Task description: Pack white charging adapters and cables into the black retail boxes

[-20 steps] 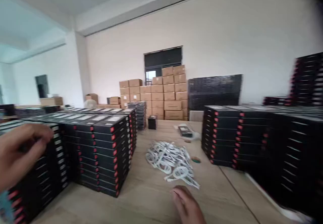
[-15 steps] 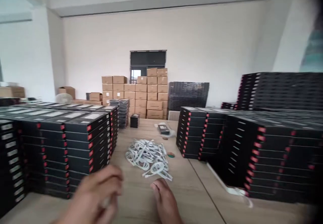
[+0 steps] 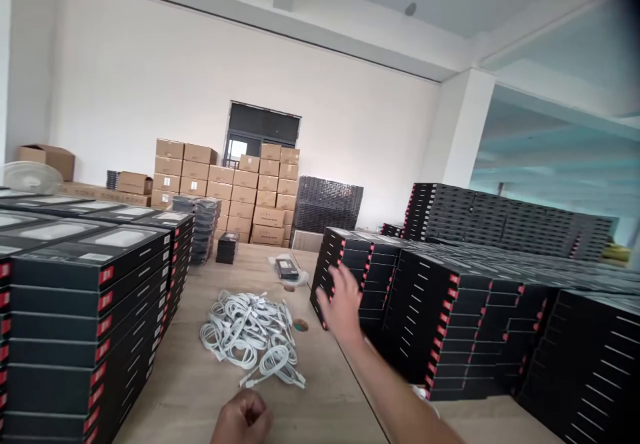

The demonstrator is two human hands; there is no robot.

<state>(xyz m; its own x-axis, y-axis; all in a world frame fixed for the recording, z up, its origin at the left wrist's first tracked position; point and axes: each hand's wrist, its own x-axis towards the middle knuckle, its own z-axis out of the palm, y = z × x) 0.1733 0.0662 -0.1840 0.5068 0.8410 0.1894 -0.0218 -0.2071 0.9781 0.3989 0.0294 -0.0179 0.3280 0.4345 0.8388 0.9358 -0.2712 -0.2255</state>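
My right hand (image 3: 343,301) is stretched forward with its fingers apart, just in front of the near corner of a stack of black boxes with red tabs (image 3: 440,317) on the right. It holds nothing. My left hand (image 3: 243,419) rests low on the wooden table (image 3: 185,391) as a closed fist, and nothing shows in it. A pile of coiled white cables (image 3: 250,331) lies on the table just beyond the left hand, between the two hands.
Another tall stack of black boxes (image 3: 90,311) lines the table's left side. A small black box (image 3: 227,247) and a bagged dark item (image 3: 287,269) lie farther back. Brown cartons (image 3: 250,191) are stacked against the far wall, and a fan (image 3: 30,177) stands at the left.
The view has swung to the right. My left hand came off the left stack and closed into a fist near me. My right hand rose from the table toward the right stack.
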